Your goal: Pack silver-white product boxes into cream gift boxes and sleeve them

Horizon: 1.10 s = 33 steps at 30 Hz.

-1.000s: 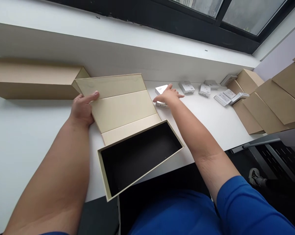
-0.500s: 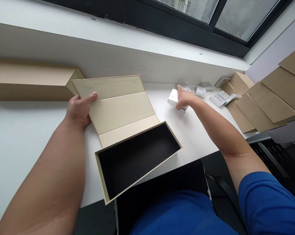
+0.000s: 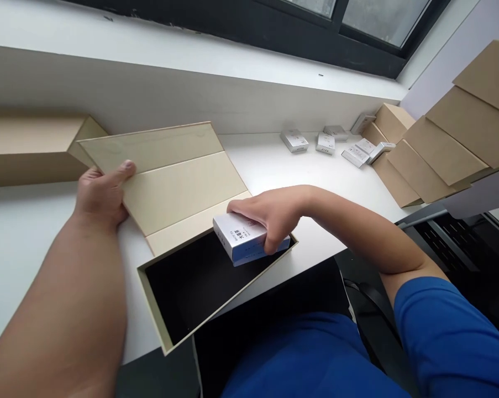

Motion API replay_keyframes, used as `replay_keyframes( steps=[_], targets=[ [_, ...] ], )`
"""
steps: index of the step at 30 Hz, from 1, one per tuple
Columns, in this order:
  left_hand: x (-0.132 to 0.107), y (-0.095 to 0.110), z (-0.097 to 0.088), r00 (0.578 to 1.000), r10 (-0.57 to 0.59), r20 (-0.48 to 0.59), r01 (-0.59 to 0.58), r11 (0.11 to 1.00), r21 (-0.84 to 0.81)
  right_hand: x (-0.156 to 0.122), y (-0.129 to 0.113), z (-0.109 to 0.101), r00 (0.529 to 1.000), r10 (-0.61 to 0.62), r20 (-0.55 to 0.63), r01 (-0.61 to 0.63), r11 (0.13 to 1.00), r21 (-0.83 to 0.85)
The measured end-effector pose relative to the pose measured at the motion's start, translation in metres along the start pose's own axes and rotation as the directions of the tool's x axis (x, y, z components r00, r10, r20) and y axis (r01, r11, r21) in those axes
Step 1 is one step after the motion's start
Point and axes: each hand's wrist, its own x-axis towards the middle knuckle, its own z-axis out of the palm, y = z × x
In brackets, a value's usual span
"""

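Observation:
My right hand [image 3: 269, 218] is shut on a small white-and-silver carton [image 3: 241, 239], which it holds over the black inside of an open cream gift box [image 3: 195, 287]. The carton's far end overlaps the box's rim, and I cannot tell whether it touches the base. My left hand [image 3: 102, 196] grips the edge of the box's raised, folded cream lid [image 3: 166, 182], with the thumb on top. Several similar cartons [image 3: 294, 141] lie further along the white table [image 3: 274, 166].
Kraft cardboard boxes [image 3: 435, 149] lie overlapping at the table's right end. Another kraft box [image 3: 29, 149] stands against the back ledge at left. A dark window frame [image 3: 232, 33] runs above the ledge. The table's front edge passes just below the gift box.
My right hand has lifted a carton from the group on the table and moved it left over the gift box. My left hand still holds the lid.

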Motion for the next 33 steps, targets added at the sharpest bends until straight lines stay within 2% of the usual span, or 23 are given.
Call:
replay_keyframes(
  steps=[3,6,8,13,19,21,25,27,31,33],
  targets=[
    [0.000,0.000,0.001,1.000,0.019,0.006,-0.019,1.000,-0.009,0.008,-0.001,0.009,0.999,0.032,-0.023,-0.036,0.983,-0.181],
    [0.000,-0.001,0.001,1.000,0.016,0.020,-0.017,1.000,0.005,0.014,-0.008,0.024,0.992,0.119,-0.034,-0.123,0.907,-0.403],
    [-0.001,-0.001,0.001,0.999,0.010,0.033,-0.011,0.999,0.034,0.018,-0.010,0.032,0.986,0.161,-0.041,-0.162,0.876,-0.454],
    [-0.001,-0.001,0.001,0.999,0.018,0.044,-0.022,0.996,0.085,0.020,-0.010,0.039,0.989,0.117,-0.093,-0.146,0.897,-0.418],
    [-0.006,0.002,0.004,0.999,0.028,0.032,-0.031,0.994,0.103,0.021,-0.023,0.046,0.991,-0.050,-0.124,0.015,0.962,-0.273],
    [-0.007,0.002,0.004,0.999,0.026,0.031,-0.029,0.994,0.102,0.023,-0.024,0.046,0.994,-0.031,-0.106,-0.002,0.956,-0.292],
    [-0.005,0.000,0.003,0.998,0.041,0.056,-0.047,0.994,0.103,0.023,-0.019,0.044,0.989,0.094,-0.113,-0.125,0.942,-0.311],
    [-0.004,-0.001,0.002,0.997,0.043,0.063,-0.051,0.991,0.125,0.023,-0.015,0.044,0.986,0.109,-0.125,-0.145,0.933,-0.328],
    [-0.006,-0.001,0.003,0.996,0.045,0.072,-0.058,0.981,0.185,0.023,-0.004,0.048,0.991,0.025,-0.133,-0.074,0.925,-0.373],
    [-0.008,0.000,0.003,0.995,0.048,0.086,-0.065,0.977,0.205,0.022,0.003,0.050,0.990,-0.029,-0.135,-0.019,0.940,-0.340]
  ],
)
